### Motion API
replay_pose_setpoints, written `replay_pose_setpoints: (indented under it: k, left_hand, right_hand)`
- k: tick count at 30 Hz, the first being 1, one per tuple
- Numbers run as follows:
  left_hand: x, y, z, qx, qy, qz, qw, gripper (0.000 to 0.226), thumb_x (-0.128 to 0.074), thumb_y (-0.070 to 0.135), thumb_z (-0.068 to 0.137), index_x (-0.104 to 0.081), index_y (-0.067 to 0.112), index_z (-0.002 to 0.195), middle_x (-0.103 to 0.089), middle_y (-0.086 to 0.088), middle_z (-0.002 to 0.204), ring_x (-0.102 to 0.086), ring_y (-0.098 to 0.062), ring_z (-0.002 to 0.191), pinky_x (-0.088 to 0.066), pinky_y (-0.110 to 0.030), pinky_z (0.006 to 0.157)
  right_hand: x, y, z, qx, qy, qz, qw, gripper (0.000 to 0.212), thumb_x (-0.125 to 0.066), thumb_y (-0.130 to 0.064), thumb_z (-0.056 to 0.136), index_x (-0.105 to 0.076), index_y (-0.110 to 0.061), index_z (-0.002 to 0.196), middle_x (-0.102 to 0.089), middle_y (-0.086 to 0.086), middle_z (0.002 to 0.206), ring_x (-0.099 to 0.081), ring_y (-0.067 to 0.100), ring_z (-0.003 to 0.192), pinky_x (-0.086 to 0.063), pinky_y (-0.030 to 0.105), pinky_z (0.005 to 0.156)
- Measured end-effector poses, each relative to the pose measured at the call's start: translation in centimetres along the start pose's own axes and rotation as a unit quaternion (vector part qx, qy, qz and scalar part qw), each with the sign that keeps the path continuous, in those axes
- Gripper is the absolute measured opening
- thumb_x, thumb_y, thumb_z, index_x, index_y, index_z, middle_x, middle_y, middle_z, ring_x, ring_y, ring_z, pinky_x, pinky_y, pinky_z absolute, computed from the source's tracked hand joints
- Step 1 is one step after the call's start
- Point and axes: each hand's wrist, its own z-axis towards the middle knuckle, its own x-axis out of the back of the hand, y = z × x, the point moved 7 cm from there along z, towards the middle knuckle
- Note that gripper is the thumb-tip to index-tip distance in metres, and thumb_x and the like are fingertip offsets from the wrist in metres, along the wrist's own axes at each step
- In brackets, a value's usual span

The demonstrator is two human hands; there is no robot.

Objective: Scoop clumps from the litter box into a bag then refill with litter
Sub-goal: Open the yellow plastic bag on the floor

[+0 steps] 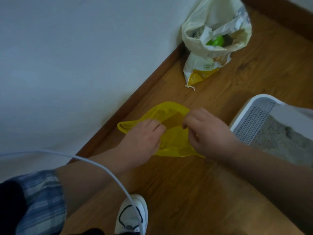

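Note:
A thin yellow plastic bag [171, 114] lies on the wooden floor by the wall, its mouth spread apart. My left hand [144, 136] pinches the bag's near left edge. My right hand [206, 131] pinches the right edge, fingers curled on the plastic. The white litter box [250, 109] with a perforated rim stands at the right, grey litter [277, 138] inside. A large white and yellow litter sack [203, 65] stands open in the far corner, with a green scoop [216, 41] inside it.
A white wall [67, 65] and brown skirting board run diagonally on the left. A white cable [108, 172] arcs across my left forearm. My white shoe [132, 214] is on the floor at the bottom. Bare wooden floor [194, 192] lies between shoe and bag.

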Motion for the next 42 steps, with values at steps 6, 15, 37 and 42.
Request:
replay_pose_setpoints:
  k: [6,15,37,42]
  left_hand:
    - [-4.6,-3.0,0.8,0.077,-0.083,0.020,0.993,0.059,-0.068,0.045,0.083,-0.051,0.018,0.134,-0.054,-0.011,0.132,-0.056,-0.032,0.117,-0.050,-0.045,0.092]
    - [-9.1,-5.5,2.1,0.136,-0.211,0.037,0.967,0.043,-0.055,0.036,0.094,-0.045,0.024,0.135,-0.043,-0.005,0.138,-0.042,-0.029,0.127,-0.036,-0.046,0.100]
    - [-8.7,-3.0,1.7,0.078,-0.135,-0.069,0.985,0.024,-0.058,0.004,0.086,-0.056,0.013,0.108,-0.051,-0.008,0.107,-0.054,-0.028,0.100,-0.050,-0.045,0.072]
    - [-10.1,-4.4,1.8,0.131,-0.253,-0.046,0.957,0.028,-0.051,0.006,0.094,-0.048,0.011,0.122,-0.051,-0.009,0.117,-0.061,-0.029,0.102,-0.047,-0.039,0.069]
  right_hand:
    - [-7.7,4.3,-0.5,-0.080,-0.130,-0.062,0.986,0.058,-0.062,-0.036,0.090,-0.047,-0.019,0.143,-0.046,0.002,0.149,-0.041,0.025,0.138,-0.039,0.045,0.108]
    - [-13.7,6.1,-0.4,-0.119,-0.259,-0.102,0.953,0.058,-0.049,-0.032,0.098,-0.035,-0.020,0.152,-0.036,-0.001,0.158,-0.028,0.025,0.145,-0.027,0.043,0.112]
    - [-12.5,4.6,1.6,-0.183,-0.200,-0.013,0.962,0.018,-0.049,-0.011,0.091,-0.060,-0.016,0.105,-0.057,0.005,0.112,-0.054,0.029,0.109,-0.045,0.037,0.077]
    - [-13.8,7.2,-0.2,-0.256,-0.279,-0.077,0.922,0.029,-0.041,-0.015,0.098,-0.051,-0.023,0.123,-0.063,0.005,0.114,-0.063,0.030,0.104,-0.043,0.035,0.069]
